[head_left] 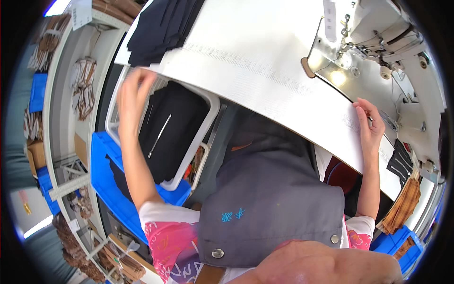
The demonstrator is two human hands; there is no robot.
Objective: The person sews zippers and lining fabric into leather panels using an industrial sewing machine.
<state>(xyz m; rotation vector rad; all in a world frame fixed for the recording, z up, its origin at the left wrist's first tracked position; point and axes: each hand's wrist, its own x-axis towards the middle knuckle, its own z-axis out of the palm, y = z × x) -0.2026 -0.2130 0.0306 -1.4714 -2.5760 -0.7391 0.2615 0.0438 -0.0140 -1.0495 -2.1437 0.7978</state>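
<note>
My left hand (132, 97), smeared by motion, is over the far rim of a white plastic basket (213, 106), beside the left corner of the white sewing table (246, 42). What its fingers hold, if anything, I cannot make out. Inside the basket lies a stack of black fabric pieces (182, 111), a silvery zipper strip (160, 136) showing on top. My right hand (371, 124) rests on the right part of the tabletop, fingers loosely bent and apart, with nothing visible in them. Close by it stands the sewing machine (402, 111), metal parts and dials showing.
Dark folded fabric (161, 31) is piled at the table's far left. A blue bin (106, 163) sits beneath the basket. Shelving (71, 191) with bundled pieces stands left. Black zippered pieces (401, 161) and brown plaid cloth (404, 203) hang at the right edge.
</note>
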